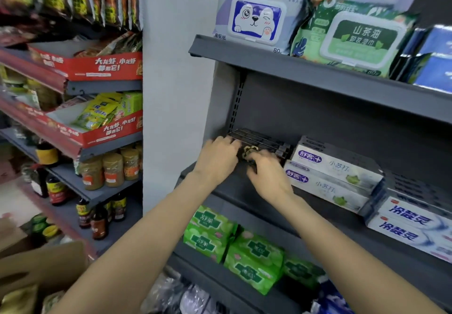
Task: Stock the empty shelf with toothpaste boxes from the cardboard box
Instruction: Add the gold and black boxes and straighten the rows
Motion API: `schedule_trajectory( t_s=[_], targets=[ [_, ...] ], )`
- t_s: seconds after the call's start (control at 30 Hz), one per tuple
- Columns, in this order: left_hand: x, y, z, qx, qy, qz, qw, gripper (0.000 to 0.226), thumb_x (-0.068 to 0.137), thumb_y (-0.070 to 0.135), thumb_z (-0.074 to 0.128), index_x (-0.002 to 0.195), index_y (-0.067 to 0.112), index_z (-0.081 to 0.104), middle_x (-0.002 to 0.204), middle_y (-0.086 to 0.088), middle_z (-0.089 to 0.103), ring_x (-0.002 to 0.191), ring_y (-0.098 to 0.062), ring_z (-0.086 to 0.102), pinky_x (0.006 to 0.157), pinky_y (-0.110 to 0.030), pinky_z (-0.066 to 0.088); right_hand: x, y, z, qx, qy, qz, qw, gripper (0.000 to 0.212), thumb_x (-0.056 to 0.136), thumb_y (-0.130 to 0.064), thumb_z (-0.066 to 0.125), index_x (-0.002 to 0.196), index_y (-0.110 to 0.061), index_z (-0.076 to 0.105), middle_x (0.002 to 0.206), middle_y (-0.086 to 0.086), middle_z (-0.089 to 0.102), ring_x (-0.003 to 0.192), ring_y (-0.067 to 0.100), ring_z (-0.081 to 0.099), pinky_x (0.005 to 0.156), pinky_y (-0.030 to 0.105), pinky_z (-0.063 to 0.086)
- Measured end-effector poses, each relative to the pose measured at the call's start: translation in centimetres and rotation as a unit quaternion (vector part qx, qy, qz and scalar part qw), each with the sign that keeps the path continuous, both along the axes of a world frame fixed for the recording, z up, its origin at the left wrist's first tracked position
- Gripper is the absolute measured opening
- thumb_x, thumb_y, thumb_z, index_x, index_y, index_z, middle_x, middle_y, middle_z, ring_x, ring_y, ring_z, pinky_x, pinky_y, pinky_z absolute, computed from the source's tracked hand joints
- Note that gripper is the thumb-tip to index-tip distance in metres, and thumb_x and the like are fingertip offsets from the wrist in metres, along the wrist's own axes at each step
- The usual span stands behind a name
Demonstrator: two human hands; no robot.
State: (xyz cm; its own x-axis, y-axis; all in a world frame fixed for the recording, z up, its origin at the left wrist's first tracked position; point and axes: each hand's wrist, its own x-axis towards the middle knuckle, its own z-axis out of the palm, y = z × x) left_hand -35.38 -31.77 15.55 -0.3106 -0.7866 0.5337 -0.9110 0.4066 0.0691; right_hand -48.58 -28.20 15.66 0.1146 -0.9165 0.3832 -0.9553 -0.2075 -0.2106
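Gripping the dark toothpaste boxes [263, 142] on the shelf [227, 192], left hand [217, 159] and right hand [266, 176] curl their fingers round them.

Retail shop, grocery/convenience type. Grey metal gondola shelf [318, 74] above the hands [242, 164] carries wet-wipe packs [256, 18]. Right of the hands: stacked toothpaste boxes [335, 167]. Below: green pad packs [252, 257]. Far left: sauce bottles [58, 189], jars [112, 169], red snack display trays [97, 66].
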Motion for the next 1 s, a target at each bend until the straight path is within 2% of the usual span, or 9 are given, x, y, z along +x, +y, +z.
schedule_trajectory(
  t_s=[0.13, 0.2, 0.33, 0.5, 0.6, 0.7, 0.83, 0.93, 1.0],
  targets=[
    [4.0, 6.4, -2.4, -0.010, 0.073, 0.040, 0.996, 0.022, 0.089, 0.013, 0.049, 0.108, 0.010, 0.061, 0.102, -0.012, 0.066, 0.099, -0.033, 0.059, 0.077, -0.039, 0.040, 4.2, 5.8, -1.8, 0.037, -0.024, 0.082, 0.996, 0.032, 0.090, -0.012, 0.047, 0.121, -0.013, 0.055, 0.115, 0.010, 0.054, 0.111, 0.028, 0.050, 0.089, 0.040, 0.045],
    [6.8, 9.7, -4.1, 0.011, 0.083, 0.064, 0.994, 0.020, 0.090, 0.016, 0.049, 0.104, 0.009, 0.061, 0.097, -0.012, 0.067, 0.094, -0.034, 0.060, 0.072, -0.038, 0.040, 6.6, 8.4, -3.2, 0.060, -0.037, 0.109, 0.991, 0.031, 0.091, -0.013, 0.046, 0.120, -0.014, 0.056, 0.114, 0.009, 0.056, 0.110, 0.028, 0.052, 0.086, 0.039, 0.046],
    [12.6, 16.0, -7.4, 0.079, 0.104, 0.129, 0.983, 0.025, 0.094, 0.023, 0.044, 0.112, 0.014, 0.059, 0.102, -0.005, 0.067, 0.094, -0.027, 0.060, 0.071, -0.037, 0.047, 12.1, 12.8, -6.4, 0.115, -0.073, 0.164, 0.977, 0.032, 0.092, -0.012, 0.047, 0.121, -0.015, 0.059, 0.117, 0.009, 0.059, 0.108, 0.025, 0.056, 0.088, 0.037, 0.047],
    [21.3, 22.0, -11.5, 0.165, 0.135, 0.227, 0.950, 0.018, 0.092, 0.021, 0.048, 0.106, 0.013, 0.058, 0.102, -0.008, 0.066, 0.093, -0.031, 0.062, 0.069, -0.036, 0.047, 20.2, 16.6, -11.2, 0.187, -0.088, 0.230, 0.951, 0.027, 0.092, -0.013, 0.047, 0.115, -0.015, 0.060, 0.112, 0.009, 0.061, 0.103, 0.025, 0.058, 0.082, 0.034, 0.047],
    [26.5, 23.5, -14.7, 0.232, 0.145, 0.278, 0.921, 0.019, 0.092, 0.022, 0.047, 0.105, 0.010, 0.055, 0.106, -0.012, 0.064, 0.098, -0.033, 0.060, 0.073, -0.037, 0.046, 25.1, 17.6, -14.5, 0.226, -0.053, 0.258, 0.938, 0.026, 0.092, -0.014, 0.046, 0.116, -0.012, 0.058, 0.112, 0.010, 0.058, 0.105, 0.026, 0.055, 0.080, 0.032, 0.043],
    [31.2, 23.8, -18.3, 0.309, 0.139, 0.281, 0.898, 0.027, 0.092, 0.023, 0.047, 0.116, 0.011, 0.053, 0.114, -0.013, 0.060, 0.106, -0.033, 0.057, 0.083, -0.040, 0.049, 29.4, 17.6, -18.2, 0.287, -0.010, 0.234, 0.929, 0.034, 0.091, -0.013, 0.048, 0.124, -0.009, 0.053, 0.123, 0.013, 0.052, 0.116, 0.029, 0.050, 0.092, 0.034, 0.041],
    [35.8, 22.0, -22.8, 0.395, 0.103, 0.233, 0.883, 0.038, 0.090, 0.018, 0.051, 0.127, 0.013, 0.050, 0.127, -0.011, 0.054, 0.119, -0.030, 0.049, 0.094, -0.041, 0.044, 33.2, 15.7, -23.1, 0.397, -0.026, 0.143, 0.906, 0.045, 0.091, -0.012, 0.049, 0.135, -0.007, 0.041, 0.134, 0.017, 0.043, 0.123, 0.031, 0.044, 0.100, 0.033, 0.036],
    [38.2, 19.6, -25.5, 0.441, 0.030, 0.173, 0.880, 0.056, 0.088, 0.033, 0.060, 0.139, 0.020, 0.040, 0.142, -0.008, 0.041, 0.131, -0.029, 0.037, 0.103, -0.043, 0.036, 35.0, 13.9, -26.4, 0.437, -0.032, 0.072, 0.896, 0.050, 0.091, -0.018, 0.051, 0.137, -0.007, 0.035, 0.139, 0.020, 0.037, 0.126, 0.034, 0.039, 0.105, 0.036, 0.033],
    [39.3, 18.3, -27.0, 0.470, -0.022, 0.149, 0.870, 0.081, 0.083, 0.046, 0.064, 0.148, 0.022, 0.023, 0.156, -0.008, 0.020, 0.143, -0.031, 0.018, 0.113, -0.047, 0.022, 35.7, 13.1, -28.1, 0.477, -0.017, 0.038, 0.878, 0.064, 0.089, -0.029, 0.059, 0.142, -0.014, 0.027, 0.142, 0.023, 0.029, 0.129, 0.040, 0.034, 0.109, 0.043, 0.032]
  ],
)
